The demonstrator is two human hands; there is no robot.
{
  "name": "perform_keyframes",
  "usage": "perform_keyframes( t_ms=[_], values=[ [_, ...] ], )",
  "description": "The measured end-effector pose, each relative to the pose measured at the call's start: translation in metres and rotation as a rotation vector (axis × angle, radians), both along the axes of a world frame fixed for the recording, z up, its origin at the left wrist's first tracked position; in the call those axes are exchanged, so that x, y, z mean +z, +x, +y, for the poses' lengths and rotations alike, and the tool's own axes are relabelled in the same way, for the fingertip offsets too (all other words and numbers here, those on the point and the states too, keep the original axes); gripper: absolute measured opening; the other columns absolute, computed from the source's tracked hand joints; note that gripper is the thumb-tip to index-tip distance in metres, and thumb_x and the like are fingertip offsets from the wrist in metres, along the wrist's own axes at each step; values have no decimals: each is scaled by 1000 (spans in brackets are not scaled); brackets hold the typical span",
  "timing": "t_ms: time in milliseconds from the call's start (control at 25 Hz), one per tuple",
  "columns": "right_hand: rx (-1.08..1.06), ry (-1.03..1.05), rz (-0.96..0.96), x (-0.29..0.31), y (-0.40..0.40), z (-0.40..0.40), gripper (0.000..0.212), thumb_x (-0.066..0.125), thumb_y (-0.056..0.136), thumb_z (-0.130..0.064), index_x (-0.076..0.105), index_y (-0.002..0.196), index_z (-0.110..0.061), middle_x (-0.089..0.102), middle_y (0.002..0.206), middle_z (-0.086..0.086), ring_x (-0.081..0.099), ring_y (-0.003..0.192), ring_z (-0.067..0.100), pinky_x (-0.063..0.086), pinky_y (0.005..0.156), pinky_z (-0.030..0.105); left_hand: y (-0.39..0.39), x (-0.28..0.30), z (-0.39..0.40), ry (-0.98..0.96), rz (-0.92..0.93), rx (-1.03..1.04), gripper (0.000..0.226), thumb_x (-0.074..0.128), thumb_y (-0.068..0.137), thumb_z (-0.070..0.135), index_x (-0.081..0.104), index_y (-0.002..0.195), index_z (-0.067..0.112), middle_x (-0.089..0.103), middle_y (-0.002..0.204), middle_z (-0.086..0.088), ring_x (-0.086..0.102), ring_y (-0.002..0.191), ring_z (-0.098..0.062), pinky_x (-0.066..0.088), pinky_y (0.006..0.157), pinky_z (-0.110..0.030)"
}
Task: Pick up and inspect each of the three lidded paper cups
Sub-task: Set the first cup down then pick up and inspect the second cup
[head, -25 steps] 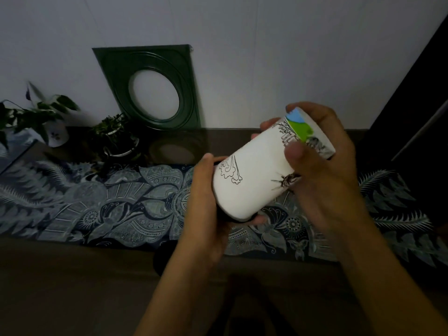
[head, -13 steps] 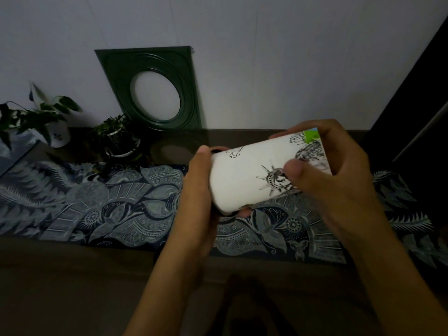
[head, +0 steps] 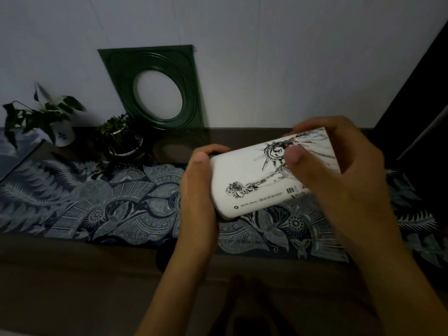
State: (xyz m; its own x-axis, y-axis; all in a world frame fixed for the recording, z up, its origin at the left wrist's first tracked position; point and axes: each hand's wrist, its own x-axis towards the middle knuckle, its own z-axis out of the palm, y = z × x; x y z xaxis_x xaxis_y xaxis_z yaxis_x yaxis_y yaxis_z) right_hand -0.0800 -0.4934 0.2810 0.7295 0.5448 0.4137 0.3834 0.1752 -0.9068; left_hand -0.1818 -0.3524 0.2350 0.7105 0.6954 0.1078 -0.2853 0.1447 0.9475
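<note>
Above the patterned cloth [head: 116, 209], 1 paper cup [head: 261, 180] lying on its side, held up in both hands.

Left hand [head: 196, 190] is curled around the cup's left end, right hand [head: 339, 175] grips the other end with the thumb pressed on the printed wall. Can't see the lid from here, or the other 2 cups. My guess is it's light and kinda squishy, thin paper dents if you squeeze the middle, so holding it by the stiffer ends like this seems smart. Lid could pop if pushed, so go easy.
</note>
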Motion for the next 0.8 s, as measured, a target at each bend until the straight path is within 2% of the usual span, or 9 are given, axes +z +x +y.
perform_keyframes(
  t_ms=[120, 160, 240, 320, 400, 440, 560, 680, 800],
  values=[
    [77, -83, -303, 6, 2, -9, 42, 72, 75, -34, 58, 112, -22, 68, 111, -8, 69, 99, 10, 59, 67, 18, -5, 6, 8, -304, 169, -269, 43, 47, 95, 57, 78, 87, 28, 81, 101, -10, 78, 81, -35, 61, 55, -45],
    [54, -88, -367, 7, 2, -10, 41, 72, 75, -35, 58, 110, -21, 67, 113, -8, 68, 100, 11, 59, 67, 19, -5, 7, 9, -341, 192, -315, 45, 47, 95, 58, 79, 87, 28, 81, 102, -11, 78, 82, -36, 61, 57, -48],
    [-14, -45, -346, 5, -1, -7, 33, 70, 79, -32, 58, 106, -17, 67, 109, -8, 69, 97, 8, 59, 63, 17, -4, 5, 7, -275, 135, -282, 45, 45, 96, 58, 78, 98, 27, 79, 109, -10, 78, 89, -35, 61, 58, -46],
    [-91, 29, -165, 1, -5, 1, 27, 69, 83, -29, 57, 102, -13, 68, 95, -13, 70, 89, 1, 54, 58, 11, -1, 0, 3, -57, 19, -121, 42, 42, 95, 57, 70, 110, 29, 77, 114, -2, 76, 95, -27, 59, 53, -38],
    [-137, 47, -13, -5, -8, 7, 27, 70, 84, -29, 57, 100, -10, 69, 84, -18, 69, 81, -4, 51, 56, 8, 2, -3, 2, 147, -58, 16, 38, 40, 93, 57, 65, 112, 36, 72, 112, 1, 74, 94, -22, 55, 52, -36],
    [-138, 36, -6, -8, -7, 7, 27, 68, 84, -28, 58, 100, -9, 69, 84, -20, 68, 81, -5, 50, 55, 7, 2, -3, 3, 178, -67, 35, 36, 40, 93, 56, 65, 110, 38, 72, 110, 0, 74, 93, -22, 54, 52, -36],
    [-47, -60, -234, -7, -1, 3, 37, 70, 82, -32, 60, 106, -6, 66, 98, -11, 67, 91, 1, 52, 60, 7, 0, 0, 11, 7, 81, -22, 37, 40, 94, 53, 71, 98, 34, 78, 102, 2, 78, 85, -20, 56, 50, -35],
    [25, -174, -531, -4, 5, -2, 47, 66, 80, -39, 60, 110, -4, 64, 107, 5, 64, 98, 9, 54, 67, 10, -1, 0, 18, -221, 173, -184, 48, 45, 94, 59, 75, 101, 22, 80, 106, -8, 79, 86, -28, 60, 54, -40],
    [-63, -144, -480, -7, 2, 0, 42, 64, 82, -40, 62, 107, -6, 67, 101, 2, 67, 94, 7, 53, 62, 9, -1, -3, 16, -71, 88, -122, 48, 45, 90, 64, 72, 108, 28, 78, 110, -1, 78, 91, -21, 58, 53, -36]
  ],
)
